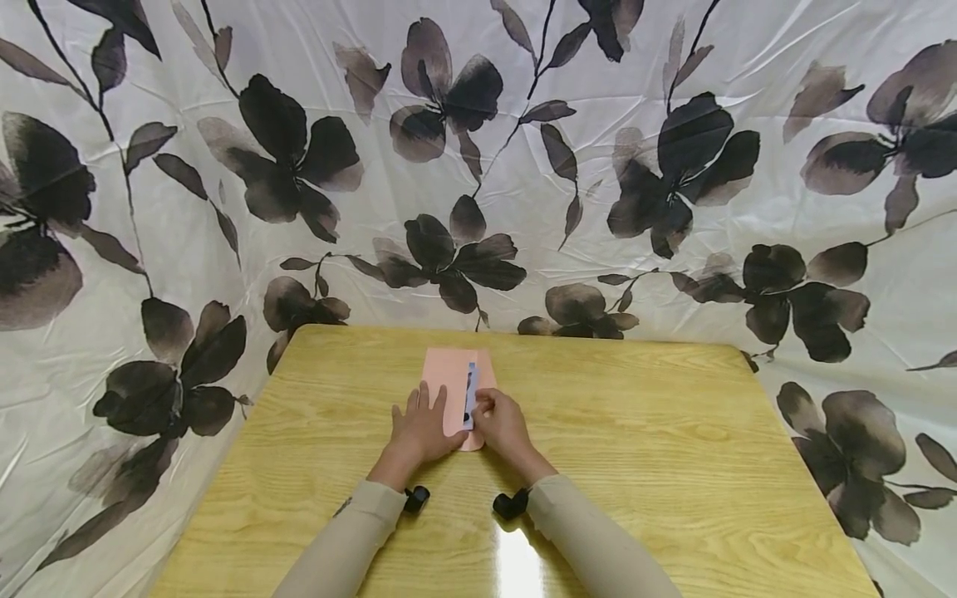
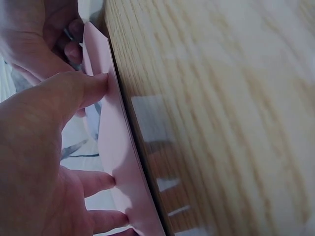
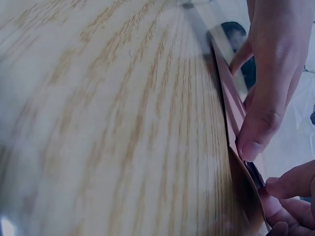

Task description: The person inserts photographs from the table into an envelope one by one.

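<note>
A pink sheet of paper (image 1: 447,365) lies on the table, with a narrow light-blue strip (image 1: 471,390) bearing dark marks along its right part. My left hand (image 1: 422,432) presses on the sheet's left side with fingers spread, its thumb reaching to the strip's lower end. At the sheet's right edge, my right hand (image 1: 504,425) has its fingers curled and pinches the pink paper close beside the strip. The right wrist view shows that paper edge (image 3: 247,184) bowed up from the table near the right thumb (image 3: 290,181). The right fingertips are partly hidden.
The wood-grain table (image 1: 635,432) extends around the sheet on all sides. A floral cloth (image 1: 553,191) hangs behind and beside it. Dark wrist cameras (image 1: 512,504) sit at both cuffs, and glare shows at the table's near part.
</note>
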Available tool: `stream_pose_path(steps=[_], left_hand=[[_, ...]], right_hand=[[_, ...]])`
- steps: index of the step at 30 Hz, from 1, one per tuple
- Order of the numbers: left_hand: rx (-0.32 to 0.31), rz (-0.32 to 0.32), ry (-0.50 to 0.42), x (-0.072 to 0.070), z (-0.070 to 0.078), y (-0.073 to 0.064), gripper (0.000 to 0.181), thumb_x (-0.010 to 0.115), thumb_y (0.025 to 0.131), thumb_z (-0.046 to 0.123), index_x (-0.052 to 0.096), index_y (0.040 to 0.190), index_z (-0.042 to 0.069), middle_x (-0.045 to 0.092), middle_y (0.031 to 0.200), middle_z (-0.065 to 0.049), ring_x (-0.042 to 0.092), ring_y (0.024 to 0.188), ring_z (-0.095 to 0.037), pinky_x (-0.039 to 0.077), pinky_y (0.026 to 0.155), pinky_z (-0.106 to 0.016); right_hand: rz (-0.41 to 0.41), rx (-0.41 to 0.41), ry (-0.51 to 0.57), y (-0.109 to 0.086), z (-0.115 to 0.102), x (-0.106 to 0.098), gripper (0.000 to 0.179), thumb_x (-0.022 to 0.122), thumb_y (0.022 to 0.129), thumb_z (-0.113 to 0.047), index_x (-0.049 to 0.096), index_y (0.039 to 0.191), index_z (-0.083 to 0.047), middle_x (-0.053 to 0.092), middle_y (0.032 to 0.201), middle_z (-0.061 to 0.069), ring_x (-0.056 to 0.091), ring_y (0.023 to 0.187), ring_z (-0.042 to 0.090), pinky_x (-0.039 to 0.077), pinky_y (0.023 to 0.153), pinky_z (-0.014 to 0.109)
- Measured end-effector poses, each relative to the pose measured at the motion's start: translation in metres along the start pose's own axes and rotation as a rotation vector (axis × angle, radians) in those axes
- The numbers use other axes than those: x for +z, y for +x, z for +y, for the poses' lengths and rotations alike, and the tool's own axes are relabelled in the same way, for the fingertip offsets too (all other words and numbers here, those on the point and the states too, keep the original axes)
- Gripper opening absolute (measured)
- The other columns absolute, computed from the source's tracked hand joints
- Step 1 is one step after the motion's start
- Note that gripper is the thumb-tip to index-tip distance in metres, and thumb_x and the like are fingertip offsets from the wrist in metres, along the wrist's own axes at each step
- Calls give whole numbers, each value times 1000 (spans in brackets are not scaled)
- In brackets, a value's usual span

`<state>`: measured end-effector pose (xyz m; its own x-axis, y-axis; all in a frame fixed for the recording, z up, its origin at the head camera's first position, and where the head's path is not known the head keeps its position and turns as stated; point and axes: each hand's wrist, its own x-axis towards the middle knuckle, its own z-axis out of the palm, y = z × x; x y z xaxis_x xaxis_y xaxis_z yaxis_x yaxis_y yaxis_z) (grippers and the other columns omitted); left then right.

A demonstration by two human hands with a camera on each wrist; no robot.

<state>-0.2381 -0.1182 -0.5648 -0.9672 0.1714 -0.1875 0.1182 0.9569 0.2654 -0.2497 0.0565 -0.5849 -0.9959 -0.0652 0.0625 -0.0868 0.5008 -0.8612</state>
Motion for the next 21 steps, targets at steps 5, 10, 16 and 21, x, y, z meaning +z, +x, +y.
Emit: stream_pose_path(steps=[5, 10, 16, 21], left_hand=[[-3, 2, -6, 0, 0, 0, 98, 67, 99, 62, 28, 171, 7, 16, 175, -31, 20, 161, -48, 20, 121, -78], [-1, 0, -11, 1, 0, 0, 98, 67, 99, 61, 28, 171, 7, 16, 174, -31, 20, 161, -49, 20, 120, -78], [-6, 3, -9, 1, 0, -1, 98, 68, 99, 61, 28, 171, 7, 16, 174, -31, 20, 161, -49, 20, 120, -78], [-7, 5, -11, 0, 1, -1, 98, 67, 99, 61, 28, 171, 7, 15, 175, -31, 19, 161, -48, 20, 121, -78]], right_hand=[[5, -7, -34, 2, 2, 4, 27, 70, 97, -1, 75, 124, 2, 71, 90, 4, 55, 73, 10, 44, 62, 22], [14, -29, -65, 0, 2, 6, 28, 70, 96, -1, 76, 123, 3, 72, 89, 4, 54, 68, 10, 44, 61, 23], [78, -59, -141, 0, 0, 9, 26, 73, 92, -2, 79, 117, 0, 76, 87, 4, 61, 80, 19, 51, 77, 35], [92, -62, -174, 1, -4, 9, 26, 75, 91, -4, 80, 115, -2, 76, 84, 2, 63, 91, 29, 47, 93, 48]])
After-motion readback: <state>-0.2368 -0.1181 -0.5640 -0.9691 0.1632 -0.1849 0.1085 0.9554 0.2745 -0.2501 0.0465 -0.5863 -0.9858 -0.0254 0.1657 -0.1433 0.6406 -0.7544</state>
